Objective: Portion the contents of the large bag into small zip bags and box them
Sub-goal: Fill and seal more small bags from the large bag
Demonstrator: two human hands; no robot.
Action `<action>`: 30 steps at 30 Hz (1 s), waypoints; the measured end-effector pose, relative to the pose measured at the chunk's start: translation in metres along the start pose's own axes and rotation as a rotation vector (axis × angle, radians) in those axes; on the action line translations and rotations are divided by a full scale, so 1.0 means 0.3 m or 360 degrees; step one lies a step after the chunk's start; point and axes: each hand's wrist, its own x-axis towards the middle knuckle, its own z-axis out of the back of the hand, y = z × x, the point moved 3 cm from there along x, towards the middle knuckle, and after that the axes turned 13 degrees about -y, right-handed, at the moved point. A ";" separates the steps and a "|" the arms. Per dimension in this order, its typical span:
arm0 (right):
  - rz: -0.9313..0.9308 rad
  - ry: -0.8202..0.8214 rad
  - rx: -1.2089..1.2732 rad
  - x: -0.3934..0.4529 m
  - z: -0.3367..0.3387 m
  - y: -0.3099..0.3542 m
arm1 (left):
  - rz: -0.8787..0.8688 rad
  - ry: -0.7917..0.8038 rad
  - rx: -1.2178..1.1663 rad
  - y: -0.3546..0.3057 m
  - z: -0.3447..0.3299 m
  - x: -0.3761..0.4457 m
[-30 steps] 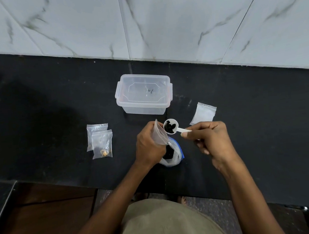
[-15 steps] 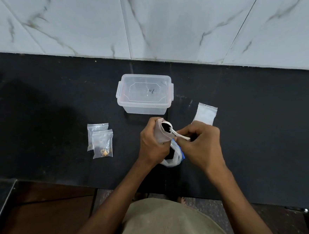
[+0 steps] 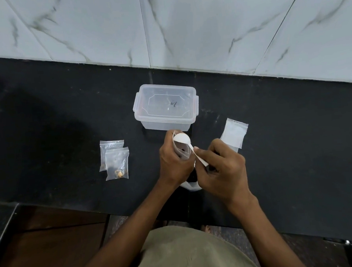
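Observation:
My left hand [image 3: 174, 162] grips a small clear zip bag [image 3: 182, 150] held upright with its mouth open; dark pieces show inside it. My right hand [image 3: 221, 172] pinches the handle of a white plastic spoon [image 3: 182, 138], whose bowl is turned over at the bag's mouth. The large bag [image 3: 192, 185] lies on the black counter beneath both hands, mostly hidden. A clear plastic box [image 3: 166, 107] with its lid on stands just beyond the hands. Two filled small zip bags [image 3: 116, 162] lie overlapped to the left.
A stack of unfilled small zip bags [image 3: 233, 134] lies right of the box. The black counter [image 3: 296, 135] meets a white marble-tiled wall [image 3: 184, 28] at the back. Its front edge runs just under my forearms, with a brown floor [image 3: 49, 246] below left.
The spoon came from beside the small bag, loaded with dark pieces, to its mouth and tipped over. My right hand moved left, close to my left hand.

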 end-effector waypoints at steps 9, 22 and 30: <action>-0.0753 -0.0135 0.0456 0.003 0.001 -0.031 | -0.0040 -0.0051 0.0073 -0.006 0.027 0.009; -0.0782 0.0863 -0.0325 -0.151 -0.077 -0.151 | 0.0738 0.0005 0.0934 0.152 0.124 -0.003; -0.0744 0.0981 -0.0543 -0.186 -0.116 -0.160 | 0.1540 0.0285 0.0557 0.149 0.067 -0.091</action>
